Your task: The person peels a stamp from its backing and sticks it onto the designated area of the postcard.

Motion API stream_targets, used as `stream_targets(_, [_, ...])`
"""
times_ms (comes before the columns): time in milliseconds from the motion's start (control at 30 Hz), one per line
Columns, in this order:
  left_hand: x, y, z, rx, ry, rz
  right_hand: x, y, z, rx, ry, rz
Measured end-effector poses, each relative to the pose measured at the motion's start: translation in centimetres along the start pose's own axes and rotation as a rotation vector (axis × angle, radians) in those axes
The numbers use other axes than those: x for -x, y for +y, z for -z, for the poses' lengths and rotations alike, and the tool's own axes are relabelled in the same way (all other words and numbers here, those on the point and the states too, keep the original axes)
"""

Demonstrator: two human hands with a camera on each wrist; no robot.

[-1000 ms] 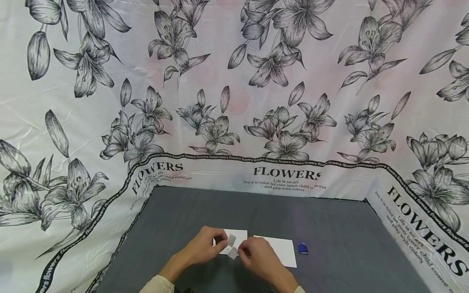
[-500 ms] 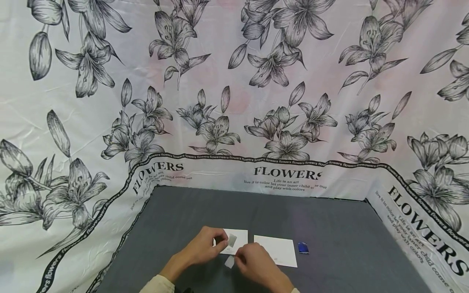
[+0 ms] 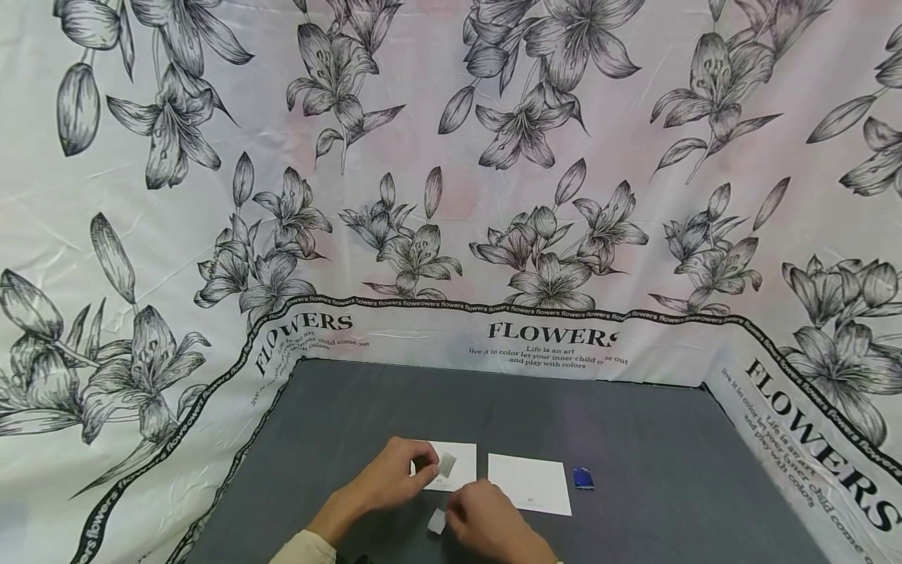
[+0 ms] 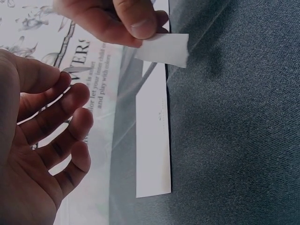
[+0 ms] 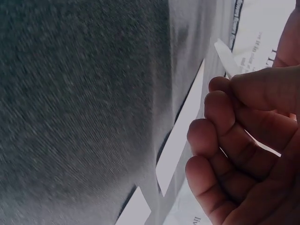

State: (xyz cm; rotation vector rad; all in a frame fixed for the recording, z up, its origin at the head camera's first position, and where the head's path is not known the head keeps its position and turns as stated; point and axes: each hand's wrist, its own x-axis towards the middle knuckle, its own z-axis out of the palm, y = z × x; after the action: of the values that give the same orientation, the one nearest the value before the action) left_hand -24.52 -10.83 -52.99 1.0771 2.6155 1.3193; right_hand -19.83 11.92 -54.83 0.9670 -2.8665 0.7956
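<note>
My left hand (image 3: 395, 474) pinches a small greyish piece (image 3: 447, 464) between thumb and forefinger over the left white card (image 3: 465, 468); in the left wrist view this grey piece (image 4: 77, 69) appears nearly edge-on. My right hand (image 3: 489, 521), nearer to me, pinches a small white paper piece (image 3: 437, 522) between thumb and forefinger. That same white paper piece (image 4: 168, 50) has a ragged edge in the left wrist view. In the right wrist view the other fingers of the right hand (image 5: 248, 136) are curled in beneath the thumb.
A second white card (image 3: 539, 486) with small print near its lower edge lies to the right. Beyond it is a small shiny blue packet (image 3: 582, 478). The dark grey table cloth (image 3: 395, 392) ends at a flower-printed curtain (image 3: 423, 329) behind and at both sides.
My right hand has drawn away from the left one, down toward me, taking the white paper piece with it and uncovering more of the right card. The left hand has stayed put.
</note>
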Motion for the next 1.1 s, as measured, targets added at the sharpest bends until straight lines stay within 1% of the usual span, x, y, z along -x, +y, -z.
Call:
stream_targets(200, [0.1,-0.1,-0.1,0.006,-0.003,-0.001,0.1,-0.1,-0.5,0.009,-0.012,0.008])
stream_targets(500, [0.1,0.1,0.0,0.000,0.006,-0.004,0.1,0.1,-1.0,-0.010,-0.040,-0.014])
stream_targets(833, [0.2,0.1,-0.2,-0.008,0.001,0.006,0.4,0.1,-1.3,0.011,-0.048,0.015])
stream_targets(967, [0.3,0.1,-0.2,-0.015,0.004,0.012,0.4,0.0,-1.4,-0.004,-0.080,0.002])
stream_targets(1100, [0.3,0.0,-0.3,-0.013,0.003,0.007,0.4,0.1,-1.6,-0.005,-0.090,0.007])
